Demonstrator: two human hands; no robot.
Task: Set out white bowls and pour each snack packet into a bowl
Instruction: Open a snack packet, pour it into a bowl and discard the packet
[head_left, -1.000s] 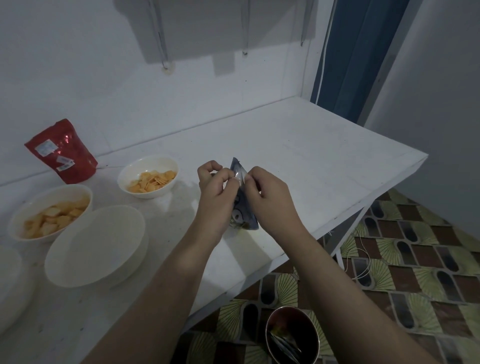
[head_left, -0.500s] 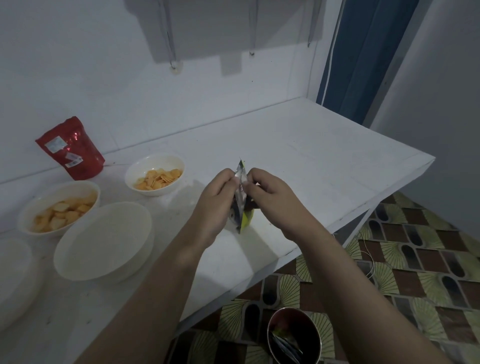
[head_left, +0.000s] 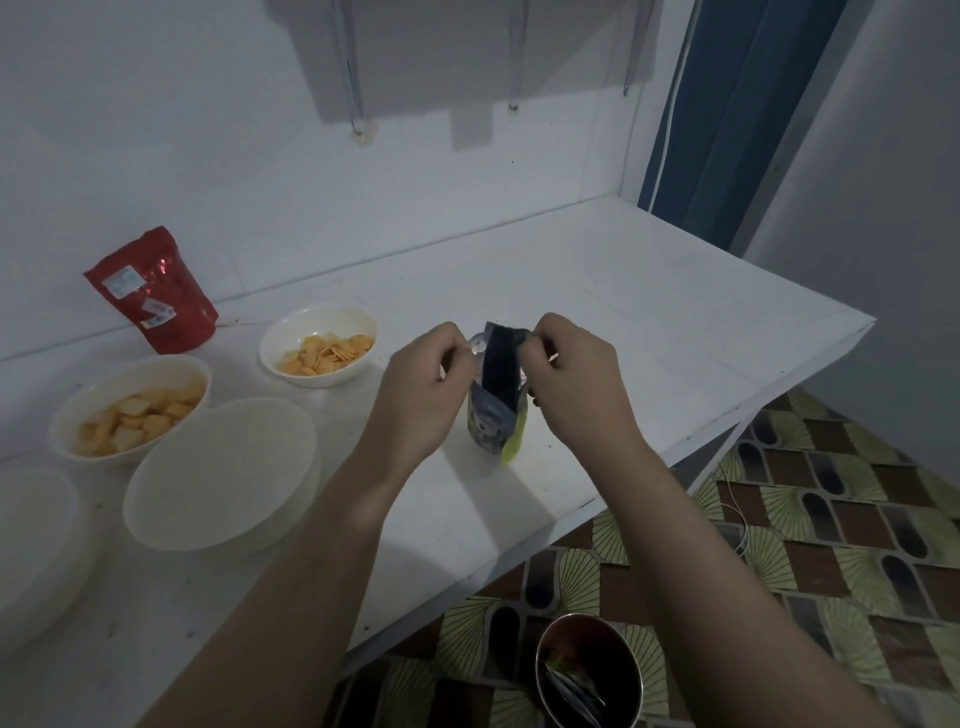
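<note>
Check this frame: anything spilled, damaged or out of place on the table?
Nothing stands out. Two bowls hold snacks with no spill around them, the empty bowl sits upright, and the red bag leans on the wall. Both hands pinch the packet top.

Glossy foil snack packet (head_left: 493, 400); matt white table (head_left: 649, 312)

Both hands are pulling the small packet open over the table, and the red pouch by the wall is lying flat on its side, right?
Not quite. In the head view the red pouch stands upright against the wall, not flat on its side. The rest holds: the left hand and the right hand pinch the small packet at its top, above the table.
</note>
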